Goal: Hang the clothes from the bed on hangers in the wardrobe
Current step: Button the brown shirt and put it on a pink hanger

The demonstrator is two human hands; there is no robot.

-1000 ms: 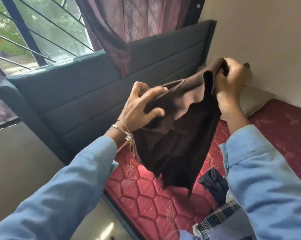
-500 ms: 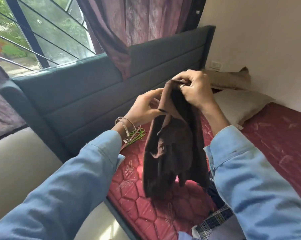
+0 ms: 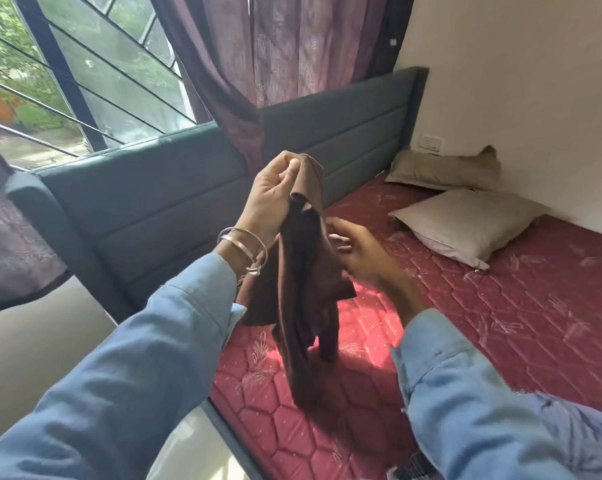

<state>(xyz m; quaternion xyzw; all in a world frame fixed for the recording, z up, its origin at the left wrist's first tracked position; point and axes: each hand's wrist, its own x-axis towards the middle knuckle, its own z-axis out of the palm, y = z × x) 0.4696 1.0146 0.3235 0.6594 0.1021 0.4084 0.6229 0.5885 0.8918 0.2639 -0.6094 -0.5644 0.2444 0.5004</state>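
Left hand (image 3: 270, 194): raised, fingers pinched on cloth (image 3: 303, 292), bangles at wrist. Right hand (image 3: 356, 252): lower, fingers curled, gripped cloth's side.

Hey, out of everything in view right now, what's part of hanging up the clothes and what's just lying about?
Part of the job:
dark brown cloth garment
left hand pinching its top edge
right hand touching its side
red quilted mattress

Just lying about:
two beige pillows
maroon curtain
grey padded headboard

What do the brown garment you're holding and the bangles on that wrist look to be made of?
Brown garment: soft matte fabric, probably a knit or cotton; it drapes limply in folds. Bangles on the left hand's wrist: thin, silvery and shiny, likely metal.
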